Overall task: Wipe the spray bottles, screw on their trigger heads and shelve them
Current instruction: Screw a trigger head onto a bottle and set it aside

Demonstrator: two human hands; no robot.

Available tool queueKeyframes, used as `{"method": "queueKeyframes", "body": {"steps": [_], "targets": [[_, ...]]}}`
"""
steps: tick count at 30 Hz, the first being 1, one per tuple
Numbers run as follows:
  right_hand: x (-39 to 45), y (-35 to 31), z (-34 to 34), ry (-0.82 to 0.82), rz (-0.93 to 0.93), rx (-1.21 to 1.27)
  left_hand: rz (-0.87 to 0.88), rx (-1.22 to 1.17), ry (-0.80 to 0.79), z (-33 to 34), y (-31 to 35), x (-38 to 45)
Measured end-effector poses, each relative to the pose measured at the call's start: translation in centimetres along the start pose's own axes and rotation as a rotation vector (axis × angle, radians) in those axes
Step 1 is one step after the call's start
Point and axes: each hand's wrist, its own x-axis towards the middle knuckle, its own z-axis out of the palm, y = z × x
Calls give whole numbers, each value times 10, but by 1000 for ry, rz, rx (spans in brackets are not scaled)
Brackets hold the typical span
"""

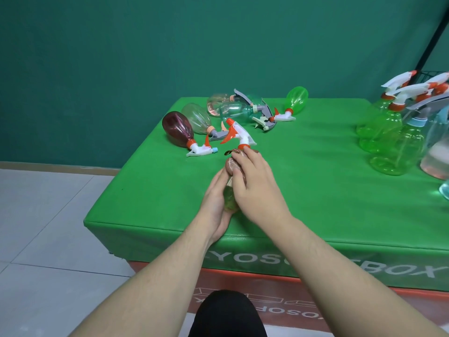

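Note:
My left hand (pixel 216 203) holds a greenish clear spray bottle (pixel 229 199) from below, tilted away from me over the green table (pixel 315 190). Its white and orange trigger head (pixel 239 133) points to the far side. My right hand (pixel 255 181) presses a brownish cloth (pixel 232 166) around the bottle's upper body, fingers curled over it near the neck. Most of the bottle is hidden by both hands.
Several bottles lie at the table's back: a dark red one (pixel 177 130), clear ones (pixel 196 115), a bright green one (pixel 296 97). Upright green and clear bottles (pixel 388 142) stand at the right by a black wire rack (pixel 427 76). Tiled floor lies left.

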Motion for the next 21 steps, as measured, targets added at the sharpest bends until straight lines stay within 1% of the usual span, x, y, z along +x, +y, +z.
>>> {"method": "queueKeyframes", "body": {"steps": [6,11,14,21], "targets": [[33,-2,-4,-63,193,46,-49,-77,23,-3,0,2],[40,-7,-3,-108,240,140,-67,-96,51,-4,0,4],[35,-6,-1,-114,199,105,-69,-112,63,-5,-1,4],[2,4,2,-41,-52,-6,-66,-106,97,-2,-2,3]]}}
